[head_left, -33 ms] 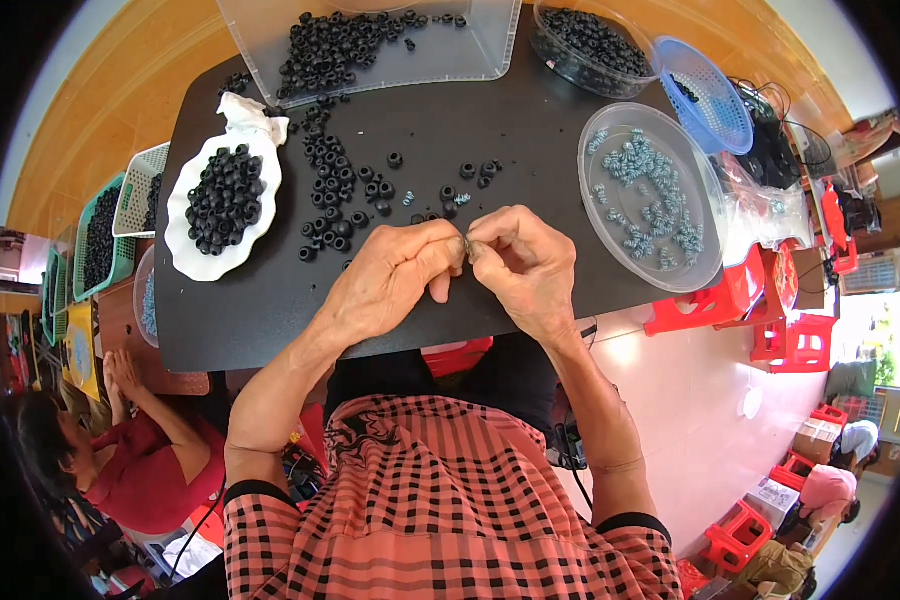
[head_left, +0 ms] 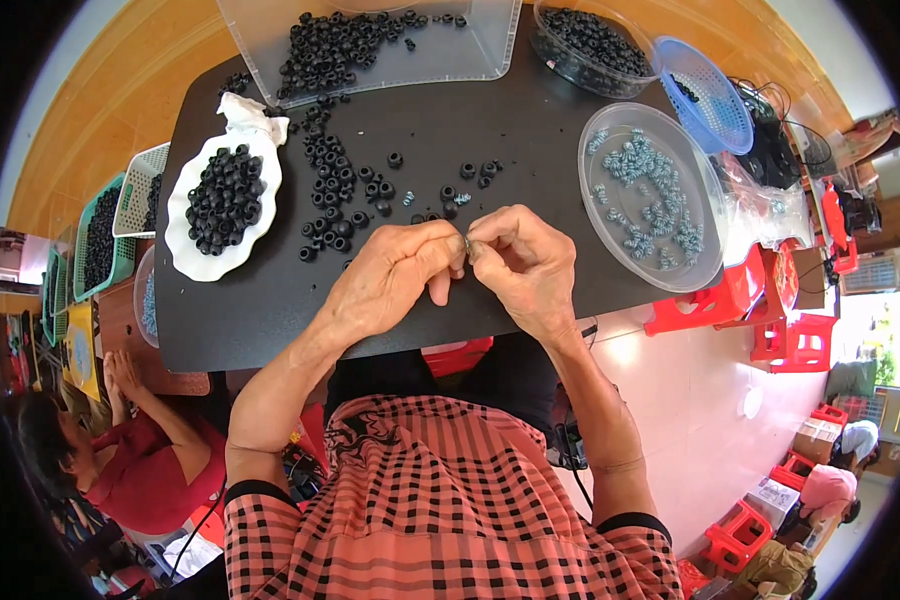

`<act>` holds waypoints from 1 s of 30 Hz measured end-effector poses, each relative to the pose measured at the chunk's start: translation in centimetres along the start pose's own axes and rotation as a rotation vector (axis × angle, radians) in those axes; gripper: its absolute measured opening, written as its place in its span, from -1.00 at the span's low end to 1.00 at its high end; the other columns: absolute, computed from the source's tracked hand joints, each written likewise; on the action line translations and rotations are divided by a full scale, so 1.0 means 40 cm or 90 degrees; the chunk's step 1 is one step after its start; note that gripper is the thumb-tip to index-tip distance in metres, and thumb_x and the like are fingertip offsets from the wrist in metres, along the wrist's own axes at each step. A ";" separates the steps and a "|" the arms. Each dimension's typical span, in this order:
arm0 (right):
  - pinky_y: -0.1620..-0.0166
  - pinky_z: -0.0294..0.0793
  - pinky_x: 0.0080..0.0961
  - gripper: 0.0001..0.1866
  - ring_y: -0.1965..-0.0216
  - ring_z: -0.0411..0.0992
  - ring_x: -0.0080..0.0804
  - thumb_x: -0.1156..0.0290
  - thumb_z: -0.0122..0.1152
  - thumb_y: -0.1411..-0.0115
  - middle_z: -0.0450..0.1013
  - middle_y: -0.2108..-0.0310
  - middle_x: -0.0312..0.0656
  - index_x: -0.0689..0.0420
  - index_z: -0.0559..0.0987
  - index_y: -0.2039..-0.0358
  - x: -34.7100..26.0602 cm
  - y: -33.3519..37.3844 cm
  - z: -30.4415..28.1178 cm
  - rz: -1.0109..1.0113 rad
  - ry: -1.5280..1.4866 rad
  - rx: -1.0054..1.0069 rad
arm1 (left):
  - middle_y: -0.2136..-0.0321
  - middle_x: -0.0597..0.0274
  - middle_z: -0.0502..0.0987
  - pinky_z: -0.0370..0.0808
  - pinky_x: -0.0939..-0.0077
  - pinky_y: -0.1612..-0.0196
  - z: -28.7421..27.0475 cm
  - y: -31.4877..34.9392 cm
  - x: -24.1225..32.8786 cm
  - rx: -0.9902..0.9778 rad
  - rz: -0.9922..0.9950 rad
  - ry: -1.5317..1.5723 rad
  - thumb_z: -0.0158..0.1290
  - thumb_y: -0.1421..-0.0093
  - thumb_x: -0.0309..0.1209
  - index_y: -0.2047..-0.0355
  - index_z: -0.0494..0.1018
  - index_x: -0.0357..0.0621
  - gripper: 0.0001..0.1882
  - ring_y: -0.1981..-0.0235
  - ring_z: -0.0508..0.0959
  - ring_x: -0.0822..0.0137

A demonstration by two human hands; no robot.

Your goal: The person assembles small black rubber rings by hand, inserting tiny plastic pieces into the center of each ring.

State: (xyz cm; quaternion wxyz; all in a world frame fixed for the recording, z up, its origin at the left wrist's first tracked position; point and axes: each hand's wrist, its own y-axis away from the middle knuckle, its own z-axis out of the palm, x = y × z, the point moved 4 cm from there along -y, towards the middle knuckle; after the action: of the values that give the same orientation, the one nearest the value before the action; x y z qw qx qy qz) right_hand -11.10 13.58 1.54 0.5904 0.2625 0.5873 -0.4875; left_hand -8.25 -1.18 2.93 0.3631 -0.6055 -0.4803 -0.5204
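Over the dark table my left hand (head_left: 395, 275) and my right hand (head_left: 530, 262) meet, thumbs and forefingers pinched together tip to tip. A tiny greyish thing shows between the fingertips, too covered to name. Just beyond the fingers lie small black ring-shaped plastic parts (head_left: 448, 192) and a loose pale-blue metal spring (head_left: 462, 199). Another spring (head_left: 408, 199) rests further left. A bigger scatter of black parts (head_left: 328, 185) spreads to the left of my hands. Many springs (head_left: 650, 190) lie in a round clear plastic tray (head_left: 705, 265) at the right.
A white scalloped dish (head_left: 235, 258) heaped with black parts stands at the left. At the back are a large clear bin (head_left: 470, 60), a round clear tub (head_left: 580, 75) and a blue colander (head_left: 715, 110). A co-worker (head_left: 150, 450) sits at the left; red stools (head_left: 715, 300) stand right.
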 end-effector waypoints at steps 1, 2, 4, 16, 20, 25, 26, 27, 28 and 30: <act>0.30 0.41 -0.68 -0.89 0.38 0.42 -0.61 0.77 0.06 -0.08 0.45 0.41 -0.21 0.31 0.46 0.39 0.002 -0.001 -0.001 0.011 -0.026 -0.008 | 0.67 0.21 0.43 0.33 0.52 0.47 0.000 -0.003 -0.005 0.001 0.000 0.000 -0.13 -0.32 -0.36 0.43 0.42 -0.30 -0.73 0.61 0.42 0.44; 0.30 0.42 -0.68 -0.90 0.38 0.42 -0.60 0.76 0.06 -0.09 0.46 0.41 -0.21 0.31 0.47 0.39 0.005 -0.002 -0.001 0.023 -0.052 -0.017 | 0.66 0.21 0.44 0.33 0.54 0.47 0.000 -0.006 -0.013 0.005 0.006 0.032 -0.14 -0.33 -0.34 0.42 0.43 -0.29 -0.71 0.60 0.42 0.45; 0.31 0.42 -0.69 -0.91 0.39 0.41 -0.64 0.74 0.09 -0.10 0.46 0.43 -0.26 0.28 0.48 0.40 0.014 -0.001 -0.006 0.024 -0.027 0.004 | 0.65 0.22 0.45 0.32 0.55 0.47 0.006 -0.008 -0.008 0.008 0.012 0.066 -0.15 -0.33 -0.32 0.41 0.44 -0.28 -0.70 0.58 0.42 0.46; 0.35 0.36 -0.75 -0.91 0.43 0.34 -0.73 0.73 0.12 -0.08 0.43 0.46 -0.36 0.26 0.50 0.42 0.020 -0.004 -0.017 0.031 0.027 0.042 | 0.47 0.04 0.48 0.45 0.35 0.35 0.025 0.012 0.043 0.186 0.358 -0.380 0.05 -0.09 -0.66 0.21 0.39 -0.35 -0.78 0.37 0.52 0.14; 0.32 0.40 -0.72 -0.90 0.40 0.39 -0.70 0.74 0.11 -0.09 0.46 0.44 -0.31 0.26 0.49 0.40 0.009 -0.005 -0.010 0.019 0.005 0.027 | 0.49 0.05 0.48 0.44 0.40 0.40 0.014 0.014 0.028 0.140 0.224 -0.296 0.00 -0.18 -0.59 0.25 0.39 -0.33 -0.88 0.44 0.53 0.21; 0.30 0.42 -0.70 -0.90 0.38 0.42 -0.66 0.73 0.11 -0.11 0.47 0.40 -0.27 0.28 0.49 0.37 0.009 -0.002 -0.011 0.018 0.012 0.021 | 0.60 0.12 0.43 0.39 0.46 0.47 0.014 0.002 0.013 0.092 0.115 -0.082 -0.09 -0.30 -0.46 0.31 0.40 -0.31 -0.86 0.58 0.48 0.34; 0.30 0.42 -0.70 -0.90 0.37 0.42 -0.66 0.73 0.11 -0.11 0.48 0.39 -0.27 0.28 0.49 0.35 0.007 -0.003 -0.009 0.013 0.003 0.018 | 0.60 0.12 0.43 0.39 0.46 0.47 0.016 0.003 0.016 0.092 0.115 -0.083 -0.09 -0.30 -0.46 0.31 0.40 -0.31 -0.86 0.58 0.48 0.34; 0.30 0.42 -0.70 -0.90 0.37 0.42 -0.66 0.73 0.11 -0.11 0.48 0.39 -0.27 0.28 0.49 0.35 0.010 -0.003 -0.010 0.012 0.003 0.018 | 0.59 0.12 0.43 0.40 0.45 0.47 0.015 0.004 0.022 0.115 0.132 -0.105 -0.08 -0.29 -0.48 0.30 0.40 -0.31 -0.88 0.57 0.48 0.32; 0.29 0.42 -0.70 -0.89 0.37 0.42 -0.65 0.73 0.11 -0.11 0.47 0.38 -0.27 0.28 0.50 0.33 0.016 -0.002 -0.012 0.012 0.018 0.018 | 0.58 0.11 0.44 0.40 0.44 0.46 0.015 0.005 0.025 0.137 0.149 -0.126 -0.06 -0.28 -0.50 0.29 0.40 -0.31 -0.90 0.57 0.47 0.30; 0.29 0.43 -0.70 -0.88 0.37 0.42 -0.65 0.72 0.11 -0.12 0.47 0.38 -0.28 0.29 0.50 0.31 0.020 -0.002 -0.012 0.011 0.033 0.019 | 0.57 0.10 0.44 0.40 0.43 0.46 0.023 0.005 0.021 0.170 0.191 -0.167 -0.05 -0.26 -0.53 0.27 0.40 -0.31 -0.91 0.55 0.47 0.28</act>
State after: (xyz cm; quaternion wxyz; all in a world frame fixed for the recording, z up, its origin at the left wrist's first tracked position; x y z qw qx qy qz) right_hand -11.50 13.78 0.71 0.5751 0.2889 0.5925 -0.4845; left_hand -7.80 -0.21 3.60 0.4479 -0.6791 -0.4923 -0.3095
